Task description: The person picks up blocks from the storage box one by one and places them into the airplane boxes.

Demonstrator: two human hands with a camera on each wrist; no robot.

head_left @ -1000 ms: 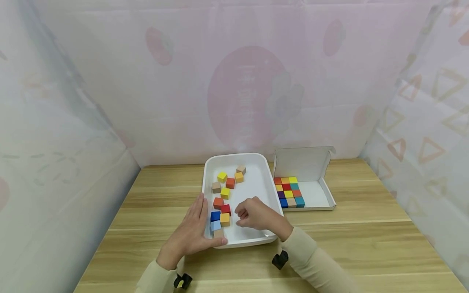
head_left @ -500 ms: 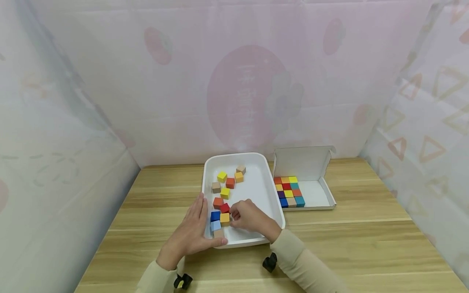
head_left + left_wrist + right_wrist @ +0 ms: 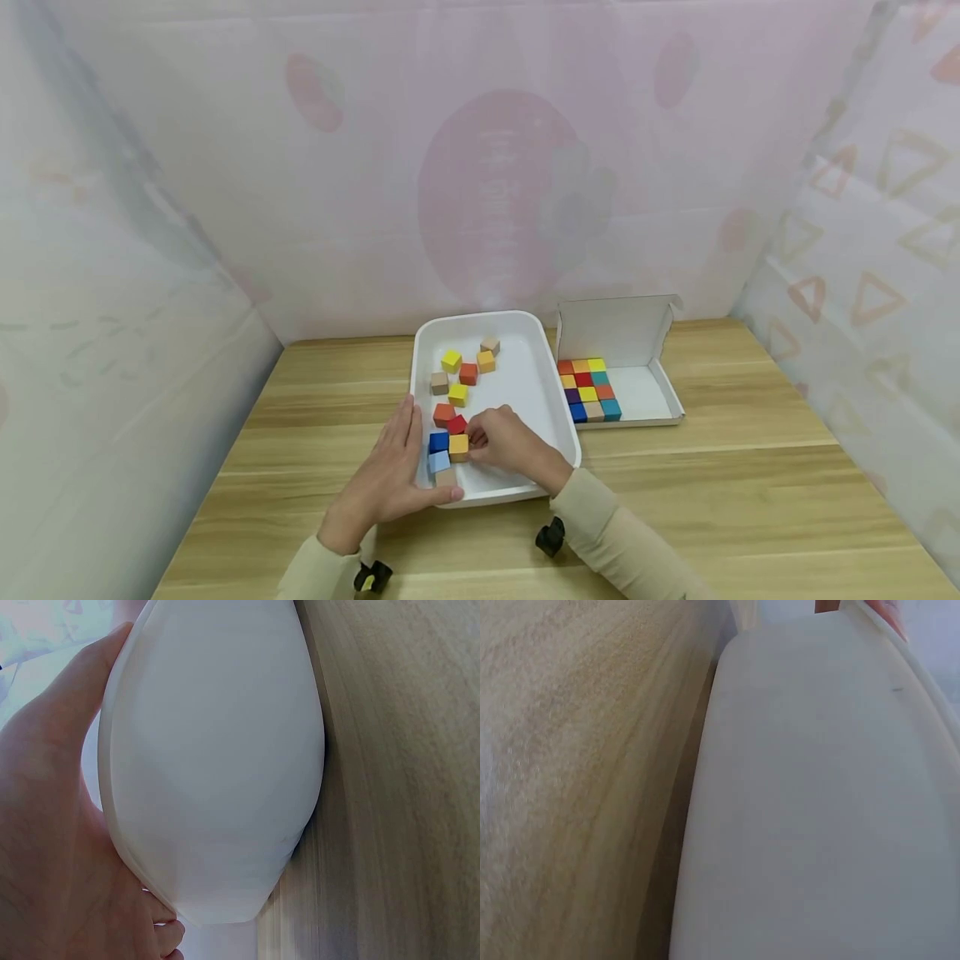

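A white tray (image 3: 551, 392) on the wooden table holds several loose coloured cubes. My left hand (image 3: 390, 479) lies flat against the tray's near-left corner, fingers straight; the left wrist view shows its palm (image 3: 45, 847) pressed on the tray's outer wall (image 3: 217, 772). My right hand (image 3: 498, 442) is inside the tray with its fingers curled. Its fingertips pinch the right side of a red cube (image 3: 456, 424), just above an orange-yellow cube (image 3: 457, 447). A dark blue cube (image 3: 438, 441), a light blue cube (image 3: 438, 460) and a tan cube (image 3: 446, 477) sit beside them.
An open white cardboard box (image 3: 648, 396) to the tray's right holds a neat grid of coloured cubes (image 3: 588, 389) in its left half. More cubes (image 3: 468, 367) lie at the tray's far end. Patterned curtains close in the table on three sides.
My right hand has moved left across the tray, from its middle up to the red and orange-yellow cubes. The left hand has stayed on the tray's corner.
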